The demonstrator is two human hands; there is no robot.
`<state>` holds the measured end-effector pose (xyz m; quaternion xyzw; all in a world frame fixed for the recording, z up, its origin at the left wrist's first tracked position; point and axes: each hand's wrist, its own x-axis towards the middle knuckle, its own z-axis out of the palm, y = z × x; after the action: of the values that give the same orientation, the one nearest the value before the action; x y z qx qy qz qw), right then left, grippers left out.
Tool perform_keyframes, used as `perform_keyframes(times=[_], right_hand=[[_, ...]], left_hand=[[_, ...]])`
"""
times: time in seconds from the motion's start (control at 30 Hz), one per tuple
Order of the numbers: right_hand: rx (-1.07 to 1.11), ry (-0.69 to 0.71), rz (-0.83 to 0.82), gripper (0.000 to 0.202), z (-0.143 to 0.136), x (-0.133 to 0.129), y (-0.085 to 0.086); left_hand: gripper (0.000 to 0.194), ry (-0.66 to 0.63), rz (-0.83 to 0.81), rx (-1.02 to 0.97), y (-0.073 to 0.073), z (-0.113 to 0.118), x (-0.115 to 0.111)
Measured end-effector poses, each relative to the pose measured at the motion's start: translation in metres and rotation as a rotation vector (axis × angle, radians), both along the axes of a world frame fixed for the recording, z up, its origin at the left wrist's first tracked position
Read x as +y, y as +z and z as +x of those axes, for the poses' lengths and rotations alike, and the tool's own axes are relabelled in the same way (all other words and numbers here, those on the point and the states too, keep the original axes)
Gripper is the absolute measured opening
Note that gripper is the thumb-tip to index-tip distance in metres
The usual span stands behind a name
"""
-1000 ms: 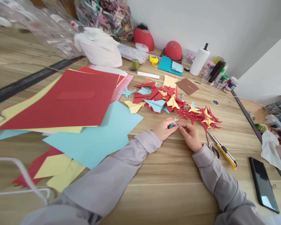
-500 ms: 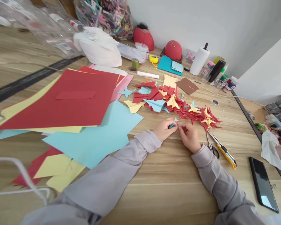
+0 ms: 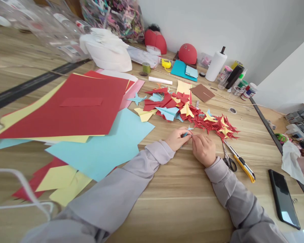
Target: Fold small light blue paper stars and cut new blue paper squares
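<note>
The left hand [image 3: 177, 139] is closing finger and thumb around the small blue folded paper [image 3: 185, 134], ideally steadying it lightly while the right hand [image 3: 204, 148], nearly closed, is working precisely at its edge.

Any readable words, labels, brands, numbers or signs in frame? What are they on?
None legible.
Clear bottle labels: too blurred.
Jar labels at the back right: too small.
Dark marks beside the black phone: too small to tell if they're writing.
</note>
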<state>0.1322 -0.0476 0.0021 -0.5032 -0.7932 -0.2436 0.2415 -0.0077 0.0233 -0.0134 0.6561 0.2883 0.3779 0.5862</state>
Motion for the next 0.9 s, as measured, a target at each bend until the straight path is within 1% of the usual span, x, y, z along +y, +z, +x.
perform_keyframes(times=[0.1, 0.2, 0.27, 0.43, 0.57, 0.67, 0.77, 0.9], right_hand=[[-0.034, -0.024, -0.112, 0.023, -0.003, -0.003, 0.0], [0.06, -0.031, -0.244, 0.027, -0.005, -0.005, -0.001], [0.183, -0.028, -0.281, 0.027, -0.006, -0.005, -0.001], [0.543, -0.078, -0.272, 0.027, -0.003, -0.003, -0.002], [0.822, -0.058, -0.385, 0.024, 0.001, 0.003, -0.005], [0.976, -0.036, -0.461, 0.023, 0.004, 0.008, -0.006], [1.038, -0.005, -0.51, 0.023, 0.004, 0.01, -0.006], [1.047, 0.028, -0.531, 0.021, 0.003, 0.01, -0.006]], left_hand=[[0.018, 0.053, 0.014, 0.008, 0.0, -0.001, 0.0], [0.018, 0.061, 0.012, 0.01, 0.0, -0.002, 0.0], [0.018, 0.05, -0.002, -0.002, 0.001, -0.002, 0.0], [0.019, 0.043, -0.036, -0.013, 0.004, -0.001, -0.001], [0.018, 0.037, -0.011, 0.016, 0.004, -0.001, -0.001], [0.017, 0.032, 0.036, 0.026, 0.002, -0.002, -0.002], [0.015, 0.05, 0.111, 0.063, 0.001, -0.002, -0.002], [0.013, 0.066, 0.191, 0.117, 0.001, -0.002, -0.003]])
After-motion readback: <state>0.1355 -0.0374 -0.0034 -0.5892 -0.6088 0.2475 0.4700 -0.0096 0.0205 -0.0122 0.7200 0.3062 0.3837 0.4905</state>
